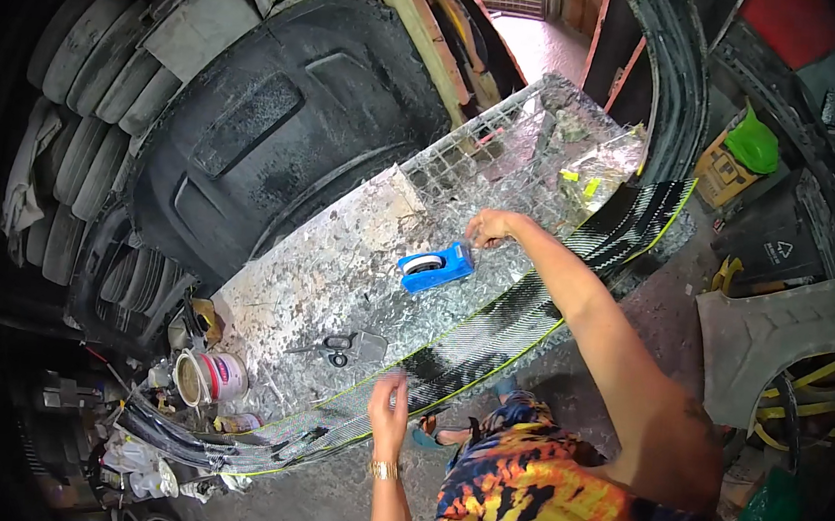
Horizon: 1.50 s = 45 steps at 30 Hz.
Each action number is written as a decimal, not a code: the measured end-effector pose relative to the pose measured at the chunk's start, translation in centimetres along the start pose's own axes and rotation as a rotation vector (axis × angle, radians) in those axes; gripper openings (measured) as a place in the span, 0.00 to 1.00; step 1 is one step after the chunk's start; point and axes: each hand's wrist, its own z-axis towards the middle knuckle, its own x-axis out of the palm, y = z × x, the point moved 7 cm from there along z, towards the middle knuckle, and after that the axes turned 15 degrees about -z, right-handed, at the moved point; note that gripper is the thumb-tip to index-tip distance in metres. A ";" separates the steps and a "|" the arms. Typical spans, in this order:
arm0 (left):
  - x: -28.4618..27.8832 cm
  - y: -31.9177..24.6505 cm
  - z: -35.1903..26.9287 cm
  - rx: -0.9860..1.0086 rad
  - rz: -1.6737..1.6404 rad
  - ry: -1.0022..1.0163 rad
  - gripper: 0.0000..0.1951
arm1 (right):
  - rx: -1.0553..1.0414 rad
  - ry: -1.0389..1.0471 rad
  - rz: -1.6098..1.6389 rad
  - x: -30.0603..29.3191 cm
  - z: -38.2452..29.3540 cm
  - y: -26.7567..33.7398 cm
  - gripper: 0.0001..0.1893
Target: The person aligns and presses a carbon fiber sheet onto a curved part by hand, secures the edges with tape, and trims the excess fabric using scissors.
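My left hand [390, 408], with a gold-coloured band at the wrist, is over the near edge of a long curved strip of woven carbon-fibre cloth [482, 334] with yellow edging. Its fingers are bent and slightly blurred; contact with the cloth is unclear. Past the strip, my right hand [492, 230] hovers beside the cutting end of a blue tape dispenser [438, 266], fingers curled; whether a piece of tape is between them cannot be told. Black-handled scissors [337, 348] lie on the worktable [294, 286] beside a thin flat square piece [370, 348].
An opened tin [210, 378] stands at the table's left end. A large black car bonnet [294, 128] leans behind the table, with stacked tyres [98, 56] beyond. At right are a curved dark mould [675, 89], a cardboard box [727, 173] and a grey car fender [765, 332].
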 end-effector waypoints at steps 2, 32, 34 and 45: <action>2.1 1.6 6.4 0.152 0.150 0.122 0.09 | 0.012 -0.010 -0.001 0.6 -0.1 1.0 0.12; 11.3 9.1 21.4 0.129 0.369 0.380 0.17 | -0.037 -0.355 -0.902 0.2 -3.8 3.1 0.11; 10.8 8.7 21.1 -0.002 0.366 0.422 0.22 | -0.030 -0.272 -0.890 0.0 -5.3 3.4 0.09; 0.6 -0.6 9.0 -0.161 -0.589 0.084 0.16 | -0.609 0.041 -0.125 8.1 -17.5 20.4 0.12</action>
